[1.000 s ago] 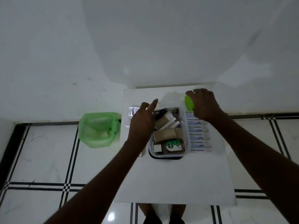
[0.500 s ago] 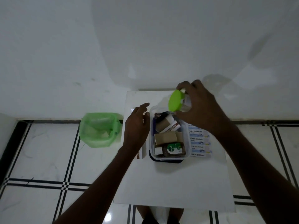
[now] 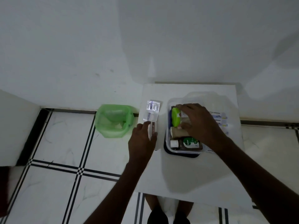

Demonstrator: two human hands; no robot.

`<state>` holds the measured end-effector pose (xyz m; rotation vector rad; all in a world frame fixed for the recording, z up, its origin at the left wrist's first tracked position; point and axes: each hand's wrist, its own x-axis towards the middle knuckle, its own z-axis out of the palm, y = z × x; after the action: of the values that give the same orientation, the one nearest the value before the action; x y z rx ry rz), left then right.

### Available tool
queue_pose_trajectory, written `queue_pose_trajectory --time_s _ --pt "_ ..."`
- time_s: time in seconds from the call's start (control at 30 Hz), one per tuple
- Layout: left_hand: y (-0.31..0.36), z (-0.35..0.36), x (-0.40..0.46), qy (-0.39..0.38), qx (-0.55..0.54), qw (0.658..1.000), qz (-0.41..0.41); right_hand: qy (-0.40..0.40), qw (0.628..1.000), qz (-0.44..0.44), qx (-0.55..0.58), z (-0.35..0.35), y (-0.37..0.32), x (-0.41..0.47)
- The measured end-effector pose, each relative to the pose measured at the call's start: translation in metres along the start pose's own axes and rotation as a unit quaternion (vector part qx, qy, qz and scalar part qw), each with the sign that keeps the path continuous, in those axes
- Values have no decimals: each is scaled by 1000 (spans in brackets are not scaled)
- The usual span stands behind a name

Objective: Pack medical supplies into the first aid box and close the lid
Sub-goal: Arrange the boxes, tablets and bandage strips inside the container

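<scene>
**Green-capped bottle going into the box**

My right hand [image 3: 200,125] is curled round the green-capped bottle [image 3: 176,117], lowering it into the clear first aid box [image 3: 168,143] at centre right of frame. I'd lay it flat beside the cardboard roll [image 3: 178,132] so the lid can seat. Left hand [image 3: 142,139], fingers loosely spread, rests on the carton [image 3: 154,127] reading "OINTMENT USP". Bottle in box reads "Dettol" [image 3: 188,142]; strips [image 3: 218,117] at right, "…BANDAGE".

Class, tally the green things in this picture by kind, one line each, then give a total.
Green-capped container in the box, under the right hand: 1
Green-labelled Dettol bottle in the box: 1
Green bin on the floor: 1
Total: 3
</scene>
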<state>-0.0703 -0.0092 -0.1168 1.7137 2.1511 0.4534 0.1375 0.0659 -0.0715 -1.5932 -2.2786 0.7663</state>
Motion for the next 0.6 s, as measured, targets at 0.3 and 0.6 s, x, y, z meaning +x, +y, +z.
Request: queue_pose_trajectory --time_s 0.3,0.6 --pt "9 -1 -24 13 -59 996 -59 33 999 3 -19 -7 -4 -17" --pt "83 -38 -20 13 -314 948 40 61 903 237 354 -32 -44 -30"
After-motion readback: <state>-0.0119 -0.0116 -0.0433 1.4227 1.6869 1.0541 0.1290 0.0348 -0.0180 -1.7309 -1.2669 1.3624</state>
